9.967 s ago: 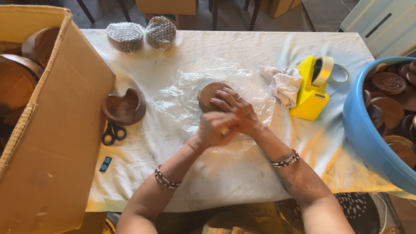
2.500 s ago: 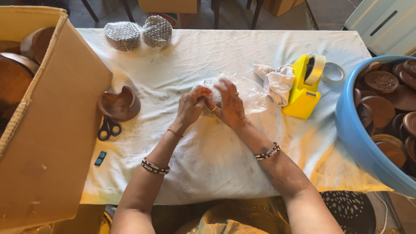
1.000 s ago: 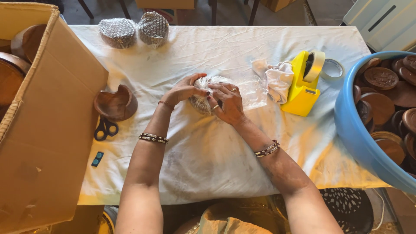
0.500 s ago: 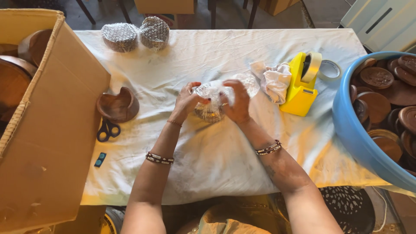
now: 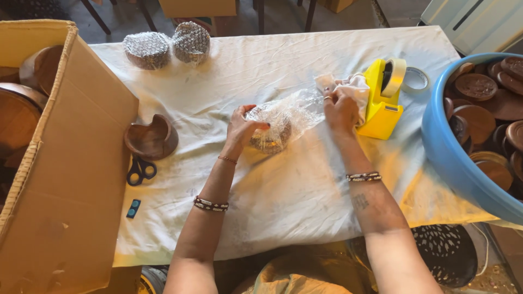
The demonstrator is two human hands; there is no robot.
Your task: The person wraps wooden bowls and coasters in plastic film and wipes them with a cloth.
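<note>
Table [image 5: 283,207]: a white cloth is covering the top, and it is carrying nearly everything here.
Cardboard box [image 5: 71,179]: it is standing open at the table's left edge, with brown wooden pieces showing inside.
Blue tub [image 5: 463,169]: it is sitting at the right edge, filled with dark round wooden discs.
Tape dispenser [image 5: 384,100]: yellow, it is standing near the right edge, a tape roll [image 5: 417,79] lying just behind it.
Wrapped bundles [image 5: 166,46]: two rounds in bubble wrap are resting at the far edge, toward the left corner.
Wooden bowl [image 5: 151,138]: it is lying bare near the left edge, with scissors [image 5: 139,170] just in front of it.
Wrapped disc [image 5: 271,127]: it is lying at the table's middle, half-covered in clear bubble wrap whose loose tail is running right.
Handling: it is probably stiff and moderately heavy inside a soft, slippery film; gripping across the rim through the wrap looks safest.
Left hand [image 5: 242,126]: its fingers are curling over the disc's left rim, pressing the wrap down.
Right hand [image 5: 340,109]: it is pinching the wrap's loose tail, just beside the dispenser and a crumpled white cloth [image 5: 354,87].
</note>
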